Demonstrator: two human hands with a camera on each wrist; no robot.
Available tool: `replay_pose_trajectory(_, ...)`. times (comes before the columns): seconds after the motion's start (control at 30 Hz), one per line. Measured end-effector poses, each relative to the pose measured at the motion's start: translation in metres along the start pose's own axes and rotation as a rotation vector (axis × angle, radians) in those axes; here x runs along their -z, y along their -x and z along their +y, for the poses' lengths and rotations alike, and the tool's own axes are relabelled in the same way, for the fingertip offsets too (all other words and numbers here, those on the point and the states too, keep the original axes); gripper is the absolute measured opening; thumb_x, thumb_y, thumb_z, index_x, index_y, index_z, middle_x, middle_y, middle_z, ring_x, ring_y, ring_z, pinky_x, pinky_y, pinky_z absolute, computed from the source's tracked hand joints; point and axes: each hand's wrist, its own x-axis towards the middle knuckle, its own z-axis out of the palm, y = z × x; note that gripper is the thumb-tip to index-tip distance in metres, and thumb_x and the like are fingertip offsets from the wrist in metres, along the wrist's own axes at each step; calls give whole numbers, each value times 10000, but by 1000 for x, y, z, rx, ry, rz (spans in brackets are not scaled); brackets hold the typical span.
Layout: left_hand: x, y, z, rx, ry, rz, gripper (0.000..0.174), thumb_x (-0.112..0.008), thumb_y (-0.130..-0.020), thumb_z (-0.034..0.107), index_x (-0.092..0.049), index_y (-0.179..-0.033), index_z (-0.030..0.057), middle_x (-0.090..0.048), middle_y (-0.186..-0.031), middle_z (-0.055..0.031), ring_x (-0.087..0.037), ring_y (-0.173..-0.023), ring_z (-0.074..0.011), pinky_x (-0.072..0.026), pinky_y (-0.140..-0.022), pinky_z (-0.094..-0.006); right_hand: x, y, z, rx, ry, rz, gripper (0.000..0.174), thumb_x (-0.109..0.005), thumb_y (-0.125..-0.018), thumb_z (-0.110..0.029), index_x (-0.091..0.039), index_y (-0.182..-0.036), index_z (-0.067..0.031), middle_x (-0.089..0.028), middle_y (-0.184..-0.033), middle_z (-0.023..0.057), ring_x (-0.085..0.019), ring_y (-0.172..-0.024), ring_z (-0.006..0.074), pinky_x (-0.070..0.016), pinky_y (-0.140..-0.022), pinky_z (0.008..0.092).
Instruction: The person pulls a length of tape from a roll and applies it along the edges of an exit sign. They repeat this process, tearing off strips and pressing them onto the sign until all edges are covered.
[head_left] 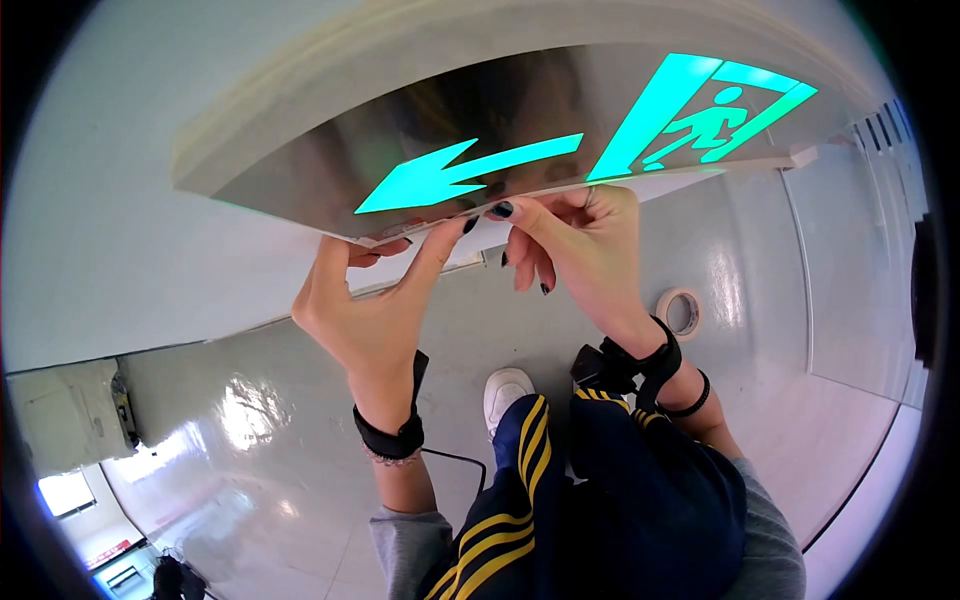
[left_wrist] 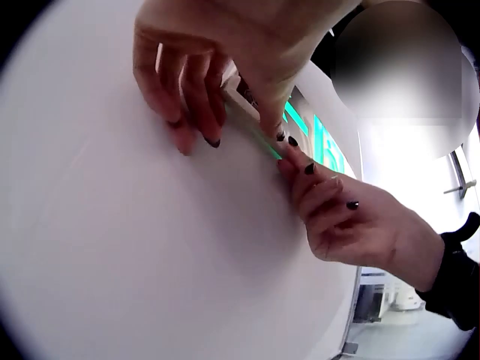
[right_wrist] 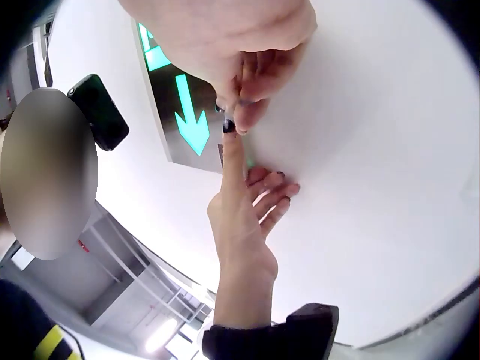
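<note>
A dark exit sign (head_left: 520, 110) with a glowing green arrow (head_left: 470, 175) and running figure is mounted on a white wall (left_wrist: 150, 262). At the arrow end, my left hand (head_left: 365, 320) spreads its thumb along the lower edge. Its other fingers reach beneath the sign toward the wall, partly hidden in the head view. Beside that thumb, my right hand (head_left: 590, 245) pinches at the lower edge with thumb and curled forefinger. Both thumb tips, with dark nails, nearly meet there. A small reddish label (head_left: 405, 228) shows near the left thumb.
On the grey floor (head_left: 480, 335) lies a roll of tape (head_left: 680, 313), right of my feet. A white shoe (head_left: 508, 395) stands below my hands. A covered pale object (head_left: 70, 415) is at the far left, and glass panels (head_left: 850, 270) rise at the right.
</note>
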Motion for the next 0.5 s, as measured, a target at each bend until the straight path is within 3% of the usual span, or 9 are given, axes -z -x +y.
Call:
replay_pose_trajectory(0.3, -1, 7, -6, 49, 155, 4, 188, -747, -695, 114, -614, -772, 5, -645, -659, -64, -562, -530, -124, -420, -552, -225, -5, 3, 10, -50, -59, -9, 187, -644, -822, -160, -671, -871, 18, -599, -580, 58, -532, -417, 74, -353, -348, 178)
replay_pose_trajectory(0.43, 4, 9, -10, 60, 124, -38, 176, -729, -711, 97, -618, -806, -3, -656, -689, -75, -572, -541, -122, -426, -561, -230, -23, 3, 21, -53, 47, -57, 189, -654, -813, -157, -670, -861, 26, -595, -574, 52, -533, -444, 73, -393, -388, 189)
replay_pose_trajectory(0.5, 7, 9, -7, 143, 158, -110, 123, -622, -820, 97, -611, -849, -22, -637, -687, -59, -598, -630, -110, -424, -650, -237, -25, -1, 26, -12, -35, -117, 176, -649, -816, -147, -676, -842, 25, -594, -570, 50, -531, -444, 73, -397, -389, 197)
